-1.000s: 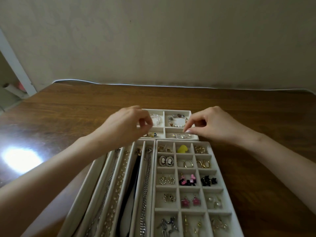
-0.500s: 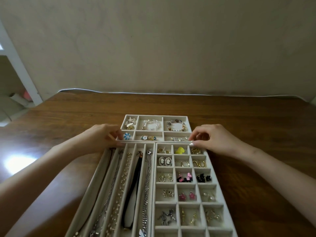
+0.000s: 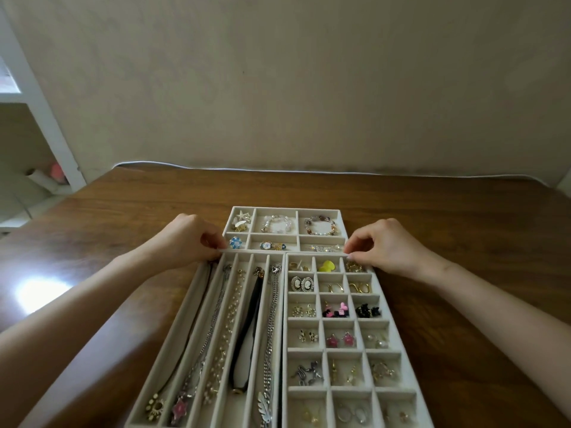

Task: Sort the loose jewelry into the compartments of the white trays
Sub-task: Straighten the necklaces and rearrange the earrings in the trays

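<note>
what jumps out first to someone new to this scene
Three white jewelry trays sit on the wooden table: long necklaces in the slotted tray on the left, earrings in the grid tray on the right, bracelets in the small tray behind them. The left hand and right hand pinch the small tray's near corners. A bright yellow piece stands out in the grid tray's far row.

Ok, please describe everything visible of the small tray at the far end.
The small tray is off-white, felt-like, with six filled compartments in two rows; the back row holds gold pins, a clear bracelet and a coloured bracelet. It lies flat on the table, its near edge against the necklace tray and earring tray. Left hand and right hand curl at its near corners; grip unclear.
</note>
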